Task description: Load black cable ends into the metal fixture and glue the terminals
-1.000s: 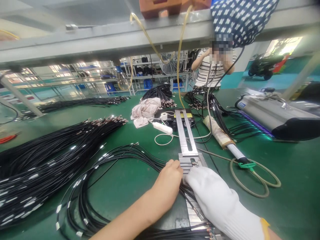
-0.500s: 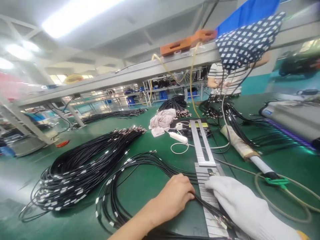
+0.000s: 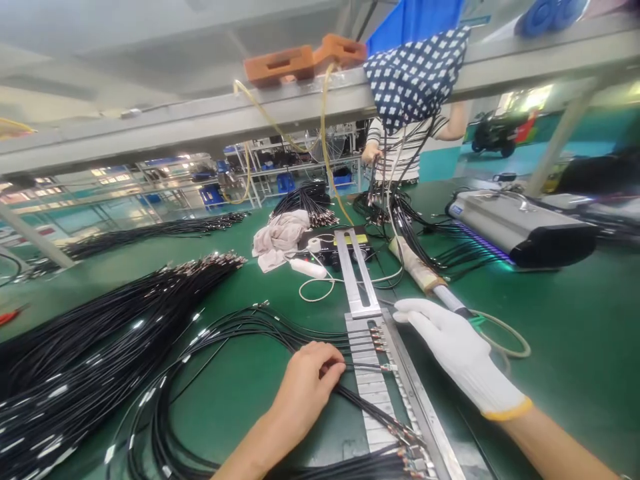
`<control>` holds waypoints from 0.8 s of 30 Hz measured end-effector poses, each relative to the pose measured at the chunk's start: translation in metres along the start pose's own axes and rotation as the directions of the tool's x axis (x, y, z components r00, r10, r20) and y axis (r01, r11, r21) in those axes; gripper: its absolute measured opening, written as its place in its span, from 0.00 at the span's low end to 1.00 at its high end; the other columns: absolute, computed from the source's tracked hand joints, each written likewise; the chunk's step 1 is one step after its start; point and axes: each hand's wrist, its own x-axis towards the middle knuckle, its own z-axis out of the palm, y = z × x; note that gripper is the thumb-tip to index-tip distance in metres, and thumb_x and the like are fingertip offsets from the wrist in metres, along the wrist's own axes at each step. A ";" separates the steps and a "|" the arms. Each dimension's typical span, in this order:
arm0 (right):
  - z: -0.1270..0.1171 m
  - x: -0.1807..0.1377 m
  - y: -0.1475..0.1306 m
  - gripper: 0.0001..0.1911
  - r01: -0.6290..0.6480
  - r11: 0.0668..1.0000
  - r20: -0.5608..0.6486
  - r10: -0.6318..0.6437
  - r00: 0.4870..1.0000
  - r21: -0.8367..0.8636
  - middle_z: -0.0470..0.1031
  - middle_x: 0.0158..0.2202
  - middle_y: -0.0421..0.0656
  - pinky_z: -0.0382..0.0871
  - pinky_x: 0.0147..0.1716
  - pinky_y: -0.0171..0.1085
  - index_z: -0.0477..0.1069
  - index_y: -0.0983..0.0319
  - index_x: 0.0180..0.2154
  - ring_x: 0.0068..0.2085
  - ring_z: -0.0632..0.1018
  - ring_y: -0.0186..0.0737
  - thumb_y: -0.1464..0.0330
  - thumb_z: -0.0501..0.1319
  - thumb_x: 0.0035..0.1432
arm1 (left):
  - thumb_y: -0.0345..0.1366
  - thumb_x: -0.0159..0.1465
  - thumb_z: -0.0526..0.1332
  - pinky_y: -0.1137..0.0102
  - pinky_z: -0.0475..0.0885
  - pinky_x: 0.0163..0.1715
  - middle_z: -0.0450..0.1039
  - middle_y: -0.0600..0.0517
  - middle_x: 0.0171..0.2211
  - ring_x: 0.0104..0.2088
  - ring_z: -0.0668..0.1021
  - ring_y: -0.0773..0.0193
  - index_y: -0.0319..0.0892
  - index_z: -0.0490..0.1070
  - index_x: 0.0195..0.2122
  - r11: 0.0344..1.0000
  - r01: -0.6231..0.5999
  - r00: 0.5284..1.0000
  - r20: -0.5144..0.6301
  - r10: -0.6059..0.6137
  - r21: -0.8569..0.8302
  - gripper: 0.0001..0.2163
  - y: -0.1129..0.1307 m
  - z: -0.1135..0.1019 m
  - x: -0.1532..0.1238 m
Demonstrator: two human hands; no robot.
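Observation:
My bare left hand (image 3: 309,381) pinches a black cable (image 3: 361,365) between thumb and fingers. That cable lies across the slotted metal fixture (image 3: 367,393), its small metal end at the fixture's right side. Several more cables rest in the upper slots with their ends (image 3: 379,339) lined up in a row. Below my left hand a bundle of loose cable ends (image 3: 411,437) lies over the fixture's lower part. My right hand (image 3: 445,343), in a white knit glove, is held just right of the fixture's metal bar, fingers stretched out and holding nothing.
A large heap of black cables (image 3: 100,347) covers the left. Behind the fixture are a crumpled cloth (image 3: 281,237) and a white handheld device (image 3: 307,268). A grey lamp unit (image 3: 515,223) glows purple at the right. Across the bench stands a person (image 3: 405,150) in a striped shirt.
My right hand has moved off the fixture to its right, uncovering the cable ends in the slots. My left hand now has a single cable laid across it. The view has turned right.

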 end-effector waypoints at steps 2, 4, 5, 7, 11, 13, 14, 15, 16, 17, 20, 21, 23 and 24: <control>0.000 -0.001 0.000 0.15 -0.015 1.000 -0.008 0.015 1.000 0.005 0.83 0.41 0.45 0.75 0.52 0.50 0.78 0.59 0.40 0.45 0.83 0.50 0.60 0.56 0.60 | 0.29 0.66 0.58 0.67 0.67 0.37 0.76 0.53 0.31 0.35 0.74 0.60 0.42 0.74 0.32 0.998 -0.015 0.999 -0.034 0.017 0.059 0.07 0.001 0.002 0.000; 0.001 -0.002 -0.001 0.15 -0.018 1.000 -0.012 0.018 1.000 -0.007 0.83 0.42 0.45 0.74 0.54 0.50 0.79 0.58 0.40 0.46 0.82 0.49 0.60 0.56 0.60 | 0.29 0.67 0.58 0.66 0.67 0.38 0.76 0.52 0.31 0.35 0.74 0.59 0.42 0.73 0.32 0.994 -0.035 0.998 -0.051 0.041 0.104 0.07 0.001 0.004 0.000; 0.001 -0.003 -0.001 0.15 -0.014 1.000 -0.013 0.014 1.000 -0.015 0.83 0.42 0.44 0.73 0.54 0.50 0.79 0.58 0.40 0.46 0.82 0.49 0.60 0.56 0.60 | 0.29 0.67 0.57 0.65 0.67 0.39 0.76 0.52 0.32 0.36 0.74 0.59 0.42 0.73 0.33 0.991 -0.047 0.997 -0.054 0.054 0.122 0.08 0.001 0.005 0.000; 0.001 -0.003 -0.001 0.15 -0.005 1.000 -0.014 0.004 1.000 -0.031 0.83 0.42 0.44 0.73 0.54 0.49 0.79 0.57 0.40 0.47 0.82 0.49 0.60 0.56 0.61 | 0.29 0.68 0.56 0.63 0.68 0.41 0.76 0.51 0.33 0.37 0.74 0.58 0.42 0.73 0.34 0.985 -0.077 0.995 -0.054 0.087 0.156 0.08 0.000 0.006 0.001; 0.001 -0.003 0.000 0.14 0.001 0.999 -0.017 -0.002 1.000 -0.046 0.83 0.42 0.43 0.73 0.55 0.49 0.79 0.57 0.39 0.47 0.82 0.49 0.60 0.57 0.61 | 0.29 0.70 0.53 0.61 0.69 0.43 0.76 0.49 0.35 0.38 0.74 0.56 0.42 0.73 0.37 0.957 -0.136 0.987 -0.053 0.154 0.258 0.10 -0.001 0.007 0.003; 0.000 -0.003 0.001 0.14 0.006 0.999 -0.015 -0.007 1.000 -0.039 0.83 0.42 0.44 0.72 0.56 0.49 0.79 0.57 0.40 0.47 0.82 0.49 0.60 0.57 0.61 | 0.29 0.70 0.53 0.60 0.69 0.44 0.76 0.49 0.35 0.38 0.74 0.56 0.42 0.73 0.37 0.937 -0.154 0.983 -0.045 0.176 0.315 0.10 0.001 0.007 0.005; 0.000 -0.003 0.000 0.15 0.004 0.999 -0.012 -0.004 1.000 -0.038 0.83 0.42 0.44 0.72 0.56 0.49 0.79 0.57 0.40 0.48 0.82 0.49 0.60 0.57 0.61 | 0.28 0.70 0.53 0.59 0.69 0.44 0.76 0.49 0.35 0.38 0.74 0.56 0.42 0.73 0.37 0.927 -0.159 0.982 -0.040 0.183 0.339 0.10 0.002 0.007 0.006; 0.000 -0.003 0.000 0.15 -0.003 0.999 -0.008 0.002 1.000 -0.040 0.83 0.43 0.44 0.71 0.56 0.50 0.79 0.57 0.40 0.48 0.81 0.49 0.60 0.56 0.61 | 0.28 0.71 0.53 0.59 0.69 0.44 0.75 0.49 0.35 0.38 0.74 0.55 0.42 0.73 0.37 0.918 -0.162 0.982 -0.036 0.187 0.361 0.10 0.003 0.006 0.006; 0.000 -0.003 -0.001 0.15 -0.012 0.999 -0.004 0.012 1.000 -0.046 0.83 0.43 0.43 0.71 0.56 0.50 0.79 0.57 0.41 0.48 0.81 0.50 0.60 0.56 0.62 | 0.28 0.71 0.52 0.59 0.69 0.44 0.75 0.49 0.35 0.38 0.74 0.55 0.41 0.73 0.37 0.911 -0.164 0.981 -0.031 0.189 0.379 0.10 0.004 0.006 0.007; -0.001 -0.004 -0.002 0.15 -0.023 0.998 0.002 0.023 1.000 -0.056 0.83 0.43 0.43 0.71 0.57 0.51 0.79 0.57 0.41 0.49 0.81 0.50 0.60 0.56 0.62 | 0.28 0.71 0.52 0.59 0.69 0.43 0.75 0.49 0.35 0.38 0.74 0.55 0.41 0.73 0.37 0.905 -0.164 0.982 -0.027 0.189 0.393 0.10 0.006 0.005 0.008; -0.003 -0.004 -0.005 0.15 -0.041 0.995 0.004 0.041 0.999 -0.096 0.82 0.45 0.42 0.69 0.58 0.52 0.79 0.56 0.41 0.50 0.81 0.50 0.60 0.55 0.62 | 0.28 0.71 0.53 0.60 0.69 0.41 0.75 0.49 0.34 0.37 0.74 0.56 0.40 0.74 0.37 0.897 -0.163 0.982 -0.022 0.189 0.410 0.10 0.009 0.002 0.009; -0.003 -0.004 -0.005 0.15 -0.038 0.993 0.001 0.038 0.999 -0.109 0.82 0.45 0.42 0.68 0.59 0.53 0.79 0.56 0.40 0.50 0.80 0.50 0.60 0.55 0.62 | 0.28 0.71 0.53 0.60 0.69 0.41 0.75 0.49 0.34 0.37 0.73 0.56 0.40 0.74 0.37 0.897 -0.164 0.982 -0.018 0.188 0.411 0.10 0.009 0.001 0.009; -0.003 -0.004 -0.005 0.15 -0.022 0.992 -0.003 0.022 1.000 -0.125 0.82 0.45 0.41 0.67 0.60 0.53 0.79 0.55 0.40 0.51 0.80 0.50 0.61 0.55 0.62 | 0.27 0.71 0.53 0.60 0.69 0.42 0.75 0.49 0.34 0.37 0.73 0.56 0.40 0.74 0.37 0.897 -0.167 0.982 -0.009 0.187 0.409 0.10 0.009 0.001 0.009; -0.003 -0.004 -0.005 0.14 -0.012 0.992 -0.003 0.012 1.000 -0.128 0.82 0.45 0.41 0.67 0.60 0.52 0.80 0.55 0.40 0.51 0.80 0.50 0.61 0.55 0.63 | 0.27 0.71 0.53 0.60 0.69 0.42 0.75 0.49 0.34 0.37 0.73 0.56 0.40 0.74 0.37 0.897 -0.170 0.982 -0.004 0.188 0.408 0.10 0.008 0.001 0.009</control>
